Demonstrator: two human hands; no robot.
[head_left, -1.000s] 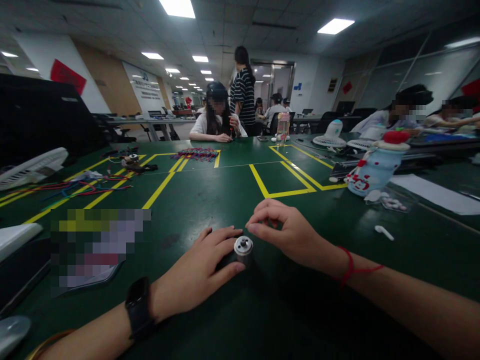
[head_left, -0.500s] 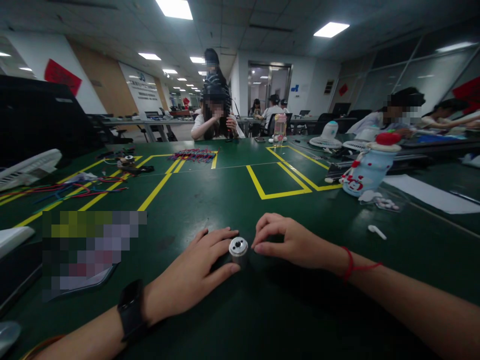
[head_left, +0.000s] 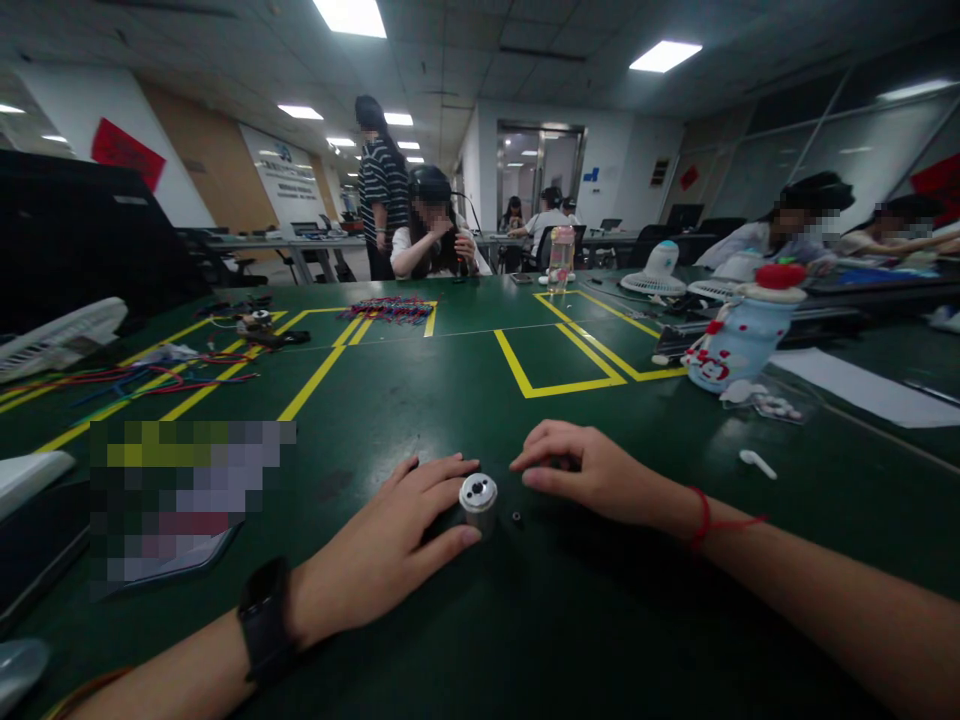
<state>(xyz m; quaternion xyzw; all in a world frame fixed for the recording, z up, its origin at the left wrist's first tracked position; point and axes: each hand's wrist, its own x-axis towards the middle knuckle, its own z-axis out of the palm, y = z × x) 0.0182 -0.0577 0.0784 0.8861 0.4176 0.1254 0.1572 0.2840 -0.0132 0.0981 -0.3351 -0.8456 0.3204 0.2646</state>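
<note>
A short silver metal cylinder, with a dark centre hole and smaller holes in its top, stands upright on the green table. My left hand lies low on the table with the cylinder held between thumb and forefinger; its other fingers are stretched out. Just right of the cylinder, a tiny dark ring-like piece rests on the tabletop. Above and to the right of that piece hovers my right hand, fingers loosely curled, thumb apart from the forefinger, nothing visible in it.
A white earbud, a blue bottle and white paper are on the right. Coloured wires and a pixelated flat item lie left. Farther back are a wire bundle and a seated person.
My right hand has moved slightly up and right, thumb and forefinger parting. The tiny piece now shows on the table. My left hand and the cylinder stay put. A standing person moved left.
</note>
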